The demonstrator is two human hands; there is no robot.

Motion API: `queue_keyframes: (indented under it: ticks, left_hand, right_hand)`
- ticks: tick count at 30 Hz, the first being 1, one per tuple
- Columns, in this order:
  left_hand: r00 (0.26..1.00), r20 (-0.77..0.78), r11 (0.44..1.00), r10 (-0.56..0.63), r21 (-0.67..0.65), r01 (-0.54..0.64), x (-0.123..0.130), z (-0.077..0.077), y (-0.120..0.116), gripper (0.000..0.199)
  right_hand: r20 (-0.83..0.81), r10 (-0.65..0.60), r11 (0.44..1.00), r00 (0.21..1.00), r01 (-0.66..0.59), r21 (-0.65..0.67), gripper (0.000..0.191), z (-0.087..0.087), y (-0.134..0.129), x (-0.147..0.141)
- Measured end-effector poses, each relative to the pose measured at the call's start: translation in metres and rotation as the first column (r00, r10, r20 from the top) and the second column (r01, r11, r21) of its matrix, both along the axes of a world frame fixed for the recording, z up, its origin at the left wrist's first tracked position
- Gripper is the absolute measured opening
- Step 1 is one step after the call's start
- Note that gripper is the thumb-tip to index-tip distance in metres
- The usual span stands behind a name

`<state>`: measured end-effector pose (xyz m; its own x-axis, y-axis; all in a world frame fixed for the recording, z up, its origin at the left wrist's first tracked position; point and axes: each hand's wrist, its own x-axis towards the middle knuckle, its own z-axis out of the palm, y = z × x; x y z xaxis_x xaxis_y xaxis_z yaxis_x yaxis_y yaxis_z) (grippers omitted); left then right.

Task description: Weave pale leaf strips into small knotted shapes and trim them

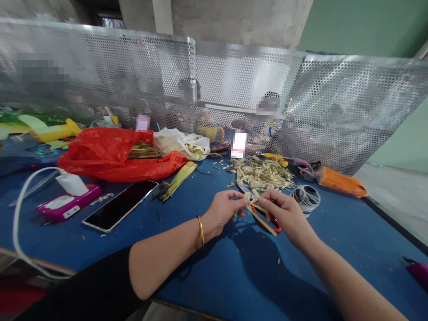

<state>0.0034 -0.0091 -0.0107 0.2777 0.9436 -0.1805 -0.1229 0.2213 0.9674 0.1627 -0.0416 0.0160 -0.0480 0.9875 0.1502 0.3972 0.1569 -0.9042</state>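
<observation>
My left hand (222, 208), with a gold bangle at the wrist, pinches a folded pale plant-fibre strip (269, 228), perhaps corn husk. Closed on another part of the same pale material is my right hand (284, 210); the two hands nearly meet above the blue table. Loose strip ends hang down to the right between them. Scissors with red handles (278, 228) lie on the table just under the hands, their blades partly hidden. Beyond the fingertips spreads a heap of dry husk scraps (264, 173). A spool of pale wire or thread (306, 198) stands beside my right hand.
A phone (122, 206), a purple power strip (70, 203) with a white charger, and a red plastic bag (107, 154) of husks occupy the left. An orange packet (343, 182) lies right. A perforated metal screen (234, 80) closes off the back.
</observation>
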Motion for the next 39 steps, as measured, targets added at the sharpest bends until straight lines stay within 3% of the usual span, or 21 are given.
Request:
queue_keyframes:
  ticks: [3,16,28,35,39]
  left_hand:
    - [1.0,0.017,1.0,0.01,-0.001,-0.01,0.0,-0.002,0.001,0.015]
    - [0.997,-0.072,0.993,0.03,0.113,-0.022,0.003,-0.002,-0.002,0.007]
    - [0.994,-0.092,0.989,0.057,0.14,-0.044,0.004,0.001,-0.006,0.006]
    - [0.995,-0.098,0.988,0.037,0.153,-0.021,0.004,0.001,-0.007,0.004]
    - [0.996,-0.091,0.98,-0.015,0.196,0.032,0.005,-0.004,-0.005,0.004]
  right_hand:
    - [0.075,0.005,0.996,0.997,0.002,-0.093,0.031,-0.004,0.003,0.002]
    - [0.094,0.034,0.977,0.995,-0.013,-0.212,0.022,-0.011,0.005,0.003]
    - [-0.067,-0.029,0.946,0.997,0.006,-0.323,0.021,-0.01,0.006,0.002]
    - [-0.119,-0.014,0.943,0.993,-0.027,-0.331,0.023,-0.01,0.006,0.001]
    - [-0.032,-0.002,0.966,0.999,-0.007,-0.259,0.028,-0.014,0.006,0.001]
